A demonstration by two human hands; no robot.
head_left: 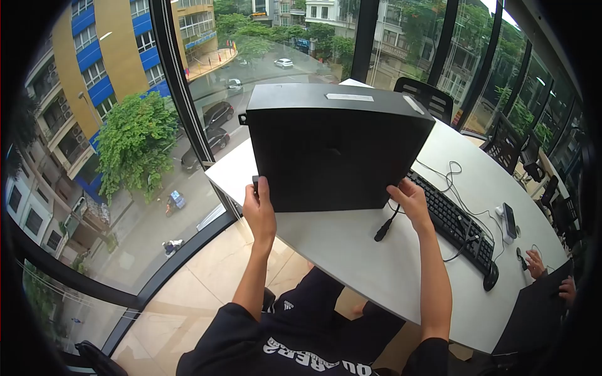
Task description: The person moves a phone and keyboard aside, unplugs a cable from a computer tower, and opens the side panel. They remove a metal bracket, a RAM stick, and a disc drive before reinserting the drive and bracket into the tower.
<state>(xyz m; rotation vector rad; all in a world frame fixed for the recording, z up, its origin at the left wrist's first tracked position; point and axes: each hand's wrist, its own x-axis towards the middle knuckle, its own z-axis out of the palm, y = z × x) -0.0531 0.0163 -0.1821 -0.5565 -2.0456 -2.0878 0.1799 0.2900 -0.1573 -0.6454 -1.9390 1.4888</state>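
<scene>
A black desktop computer case (335, 156) stands tilted up in front of me, its broad flat side towards me and white labels on its top side. My left hand (259, 210) grips its lower left edge, thumb up along the side by a small black part. At the lower right corner, my right hand (412, 202) holds the case with bent fingers. A black cable with a plug (382, 232) runs down from beside my right fingers, the plug low over the white table (351, 244).
Right of the case lie a black keyboard (454, 219), a mouse (491, 276) and tangled cables. Farther right are a phone-like device (509, 221), another person's hand (535, 264) and a black panel (536, 310). Windows (207, 119) border the left; office chairs (426, 97) stand behind.
</scene>
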